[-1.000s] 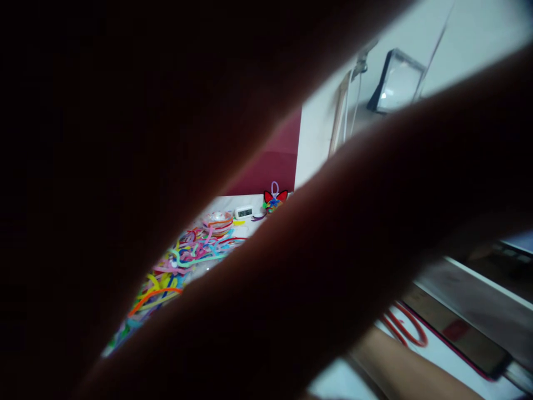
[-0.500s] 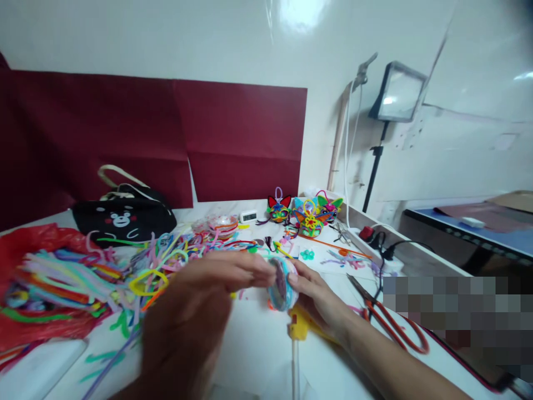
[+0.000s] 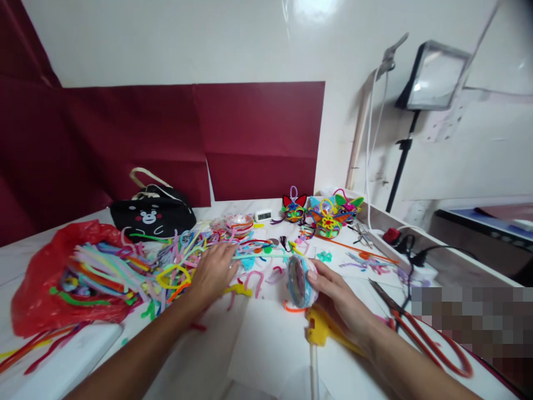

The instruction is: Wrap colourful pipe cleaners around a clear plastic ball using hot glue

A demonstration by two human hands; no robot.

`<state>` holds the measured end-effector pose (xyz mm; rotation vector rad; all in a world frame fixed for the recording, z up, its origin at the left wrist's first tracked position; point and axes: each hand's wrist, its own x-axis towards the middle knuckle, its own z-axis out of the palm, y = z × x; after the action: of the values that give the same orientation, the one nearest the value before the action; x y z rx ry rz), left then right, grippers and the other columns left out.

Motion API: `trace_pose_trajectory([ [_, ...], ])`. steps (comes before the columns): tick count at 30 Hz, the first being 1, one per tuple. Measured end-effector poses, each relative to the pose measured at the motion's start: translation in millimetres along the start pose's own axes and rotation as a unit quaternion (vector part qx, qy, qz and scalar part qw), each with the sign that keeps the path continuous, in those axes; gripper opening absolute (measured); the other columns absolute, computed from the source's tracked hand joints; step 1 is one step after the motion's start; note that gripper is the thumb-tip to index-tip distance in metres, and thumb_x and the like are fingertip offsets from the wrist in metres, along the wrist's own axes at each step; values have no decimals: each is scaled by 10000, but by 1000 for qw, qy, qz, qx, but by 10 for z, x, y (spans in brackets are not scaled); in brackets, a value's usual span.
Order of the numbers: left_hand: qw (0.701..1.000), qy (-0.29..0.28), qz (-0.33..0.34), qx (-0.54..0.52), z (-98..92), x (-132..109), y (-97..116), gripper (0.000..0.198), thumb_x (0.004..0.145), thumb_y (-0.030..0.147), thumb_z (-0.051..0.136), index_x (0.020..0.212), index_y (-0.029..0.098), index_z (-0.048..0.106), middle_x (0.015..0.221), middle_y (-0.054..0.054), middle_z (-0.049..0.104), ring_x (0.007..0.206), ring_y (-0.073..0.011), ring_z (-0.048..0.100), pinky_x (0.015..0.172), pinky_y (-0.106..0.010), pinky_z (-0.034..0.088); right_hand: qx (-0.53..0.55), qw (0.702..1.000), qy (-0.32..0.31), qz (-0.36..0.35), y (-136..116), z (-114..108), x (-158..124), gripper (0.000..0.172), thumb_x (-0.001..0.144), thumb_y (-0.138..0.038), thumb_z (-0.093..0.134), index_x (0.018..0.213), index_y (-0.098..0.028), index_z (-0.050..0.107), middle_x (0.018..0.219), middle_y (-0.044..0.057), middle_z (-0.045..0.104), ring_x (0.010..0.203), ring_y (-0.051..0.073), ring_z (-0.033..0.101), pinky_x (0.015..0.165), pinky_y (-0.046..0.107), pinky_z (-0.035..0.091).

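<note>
My right hand (image 3: pixel 335 289) grips a round, hollow piece (image 3: pixel 300 282), wrapped in pale blue and white fuzzy strands, its dark open side facing left. Over on the left, my left hand (image 3: pixel 214 272) lies at the edge of a pile of pipe cleaners (image 3: pixel 183 247). Its thumb and fingers are apart, and a mint pipe cleaner (image 3: pixel 262 256) runs rightward from behind the fingertips. Under my right hand lies a yellow glue gun (image 3: pixel 317 328) with a clear stick in it. An orange strand (image 3: pixel 293 309) curls below the round piece.
Orange-handled scissors (image 3: pixel 385 296) lie right of my right forearm. A red plastic bag (image 3: pixel 37 294) full of pipe cleaners stands left, before a black bag (image 3: pixel 154 216). Several cat-like ornaments (image 3: pixel 327 222) sit at the back. A power strip (image 3: pixel 422 271) runs along the right edge.
My left hand has moved away from the round piece, leftward and forward to the pipe cleaner pile. My right hand still holds the round piece. The view has shifted left.
</note>
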<state>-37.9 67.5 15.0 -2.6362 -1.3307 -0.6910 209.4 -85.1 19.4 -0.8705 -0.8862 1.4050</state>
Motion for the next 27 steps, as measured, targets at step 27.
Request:
trace_pose_trajectory([
  [27, 973, -111, -157, -126, -51, 144, -373, 907, 708, 645, 628, 1456, 167, 445, 1369, -160, 614, 1219, -342, 603, 980, -405, 484, -76, 997, 0, 21, 26, -7, -10, 508, 757, -540, 748, 1136, -244, 584, 747, -18, 578, 494, 95, 492, 392, 201, 420],
])
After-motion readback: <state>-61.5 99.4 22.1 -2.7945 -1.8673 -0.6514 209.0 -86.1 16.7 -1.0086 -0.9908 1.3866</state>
